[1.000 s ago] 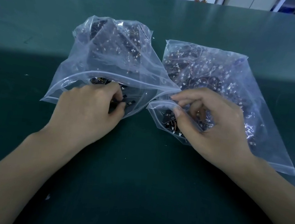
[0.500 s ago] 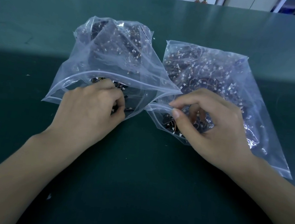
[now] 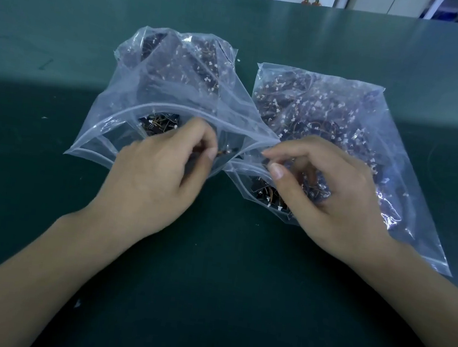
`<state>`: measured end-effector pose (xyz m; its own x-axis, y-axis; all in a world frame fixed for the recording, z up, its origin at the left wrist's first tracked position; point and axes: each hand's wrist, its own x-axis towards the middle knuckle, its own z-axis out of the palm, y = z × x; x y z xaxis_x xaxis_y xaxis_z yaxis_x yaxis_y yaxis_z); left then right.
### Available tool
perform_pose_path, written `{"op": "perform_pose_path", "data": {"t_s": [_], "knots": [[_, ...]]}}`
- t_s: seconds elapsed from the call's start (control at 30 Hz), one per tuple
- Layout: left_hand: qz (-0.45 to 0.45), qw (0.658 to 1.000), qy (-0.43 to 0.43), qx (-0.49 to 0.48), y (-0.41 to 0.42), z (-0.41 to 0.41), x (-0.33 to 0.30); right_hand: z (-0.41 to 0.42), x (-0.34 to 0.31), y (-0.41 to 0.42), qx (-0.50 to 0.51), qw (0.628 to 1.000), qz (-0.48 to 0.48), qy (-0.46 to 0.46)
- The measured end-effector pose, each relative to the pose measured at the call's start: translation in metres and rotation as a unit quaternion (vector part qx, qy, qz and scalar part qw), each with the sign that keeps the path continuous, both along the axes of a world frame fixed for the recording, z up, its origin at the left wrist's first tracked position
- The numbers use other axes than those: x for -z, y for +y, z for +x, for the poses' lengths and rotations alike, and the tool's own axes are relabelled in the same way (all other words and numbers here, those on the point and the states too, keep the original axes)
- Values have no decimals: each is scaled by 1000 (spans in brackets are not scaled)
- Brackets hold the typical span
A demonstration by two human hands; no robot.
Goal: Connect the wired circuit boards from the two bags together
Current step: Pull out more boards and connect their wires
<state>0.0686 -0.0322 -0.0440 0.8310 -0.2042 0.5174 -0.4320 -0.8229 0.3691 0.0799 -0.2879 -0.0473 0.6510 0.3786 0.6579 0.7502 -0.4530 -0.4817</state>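
So the green table (image 3: 46,209) is taking up basically the whole view, with its far edge running along the top and some shelving clutter behind it that's too blurry to make out. Two clear zip bags are lying side by side on it, mouths facing the person. The right bag (image 3: 394,163) is lying flatter and its near corner is getting close to the right forearm, while the left bag (image 3: 152,84) is puffing up with its mouth gaping open. Both are stuffed with little dark circuit boards (image 3: 313,120) with thin orange wires and white connectors, but through the crinkly plastic they're blurring into one mass, so no counting them. The left hand (image 3: 152,181) is reaching into the left bag's mouth with fingers curled, pinching something small with an orange wire at the fingertips, though most of it is hidden by the fingers. The right hand (image 3: 330,196) is sitting in the right bag's mouth, fingers curled down among the boards; honestly can't tell whether it's actually gripping one. The hands are close together but not touching.
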Motion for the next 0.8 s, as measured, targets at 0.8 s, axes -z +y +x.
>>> {"op": "perform_pose_path", "data": {"t_s": [0.8], "knots": [[-116,984,-96,95,-17,-10,-1,2,-2,-1,0,998,27,-59]]}}
